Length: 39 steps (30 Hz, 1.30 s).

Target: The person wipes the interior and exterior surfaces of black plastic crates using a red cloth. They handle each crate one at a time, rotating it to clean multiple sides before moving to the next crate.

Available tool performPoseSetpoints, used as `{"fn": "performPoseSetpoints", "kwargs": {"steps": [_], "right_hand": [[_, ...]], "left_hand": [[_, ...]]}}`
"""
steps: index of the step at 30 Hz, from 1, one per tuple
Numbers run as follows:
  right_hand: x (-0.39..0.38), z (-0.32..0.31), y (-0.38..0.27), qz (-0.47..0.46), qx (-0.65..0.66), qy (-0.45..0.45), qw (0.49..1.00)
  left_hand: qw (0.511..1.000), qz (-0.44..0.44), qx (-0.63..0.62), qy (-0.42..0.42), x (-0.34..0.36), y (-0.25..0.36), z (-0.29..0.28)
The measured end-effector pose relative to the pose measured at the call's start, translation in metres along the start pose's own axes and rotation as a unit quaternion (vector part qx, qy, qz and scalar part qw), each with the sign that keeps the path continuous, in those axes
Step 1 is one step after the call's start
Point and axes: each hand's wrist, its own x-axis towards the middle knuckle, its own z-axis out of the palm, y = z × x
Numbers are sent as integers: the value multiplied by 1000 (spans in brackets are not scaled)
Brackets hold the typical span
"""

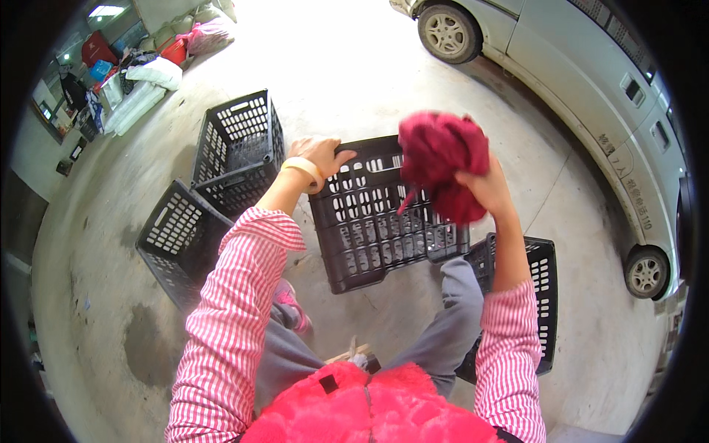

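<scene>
Black crate (pixel 384 221) gripped at far rim by left hand (pixel 319 156), tilted up off concrete floor (pixel 354 88). Dark red cloth (pixel 443 173), bunched, clenched in right hand (pixel 484 188), held raised above crate's right side. Judged best: crate kept braced by rim, cloth kept balled tight so firm pressure is possible.

Three more black crates (pixel 240 148) scattered on stained floor. Silver van (pixel 591 96) parked at right. Clutter piled far left.

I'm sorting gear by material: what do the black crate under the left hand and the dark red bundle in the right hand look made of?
The black crate looks like moulded hard plastic with a dull finish: rigid walls pierced by even rows of slots. The dark red bundle looks like soft cloth, perhaps knit or towelling: it bunches up with a fuzzy surface in the right hand. The left hand grips the crate's rim.
</scene>
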Motion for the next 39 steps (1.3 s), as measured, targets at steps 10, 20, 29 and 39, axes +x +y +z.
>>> {"fn": "performPoseSetpoints", "kwargs": {"steps": [10,20,29,39], "right_hand": [[-102,149,-15,-93,-61,-142,984],[-81,70,-31,63,181,-334,923],[-9,133,-23,-62,-78,6,995],[-154,152,-29,22,99,-310,945]], "left_hand": [[999,-36,10,1,16,-9,4],[1000,-15,-5,-2,5,-2,1],[999,-32,31,-31,21,-20,6],[996,-71,24,-38,25,-12,-1]]}}
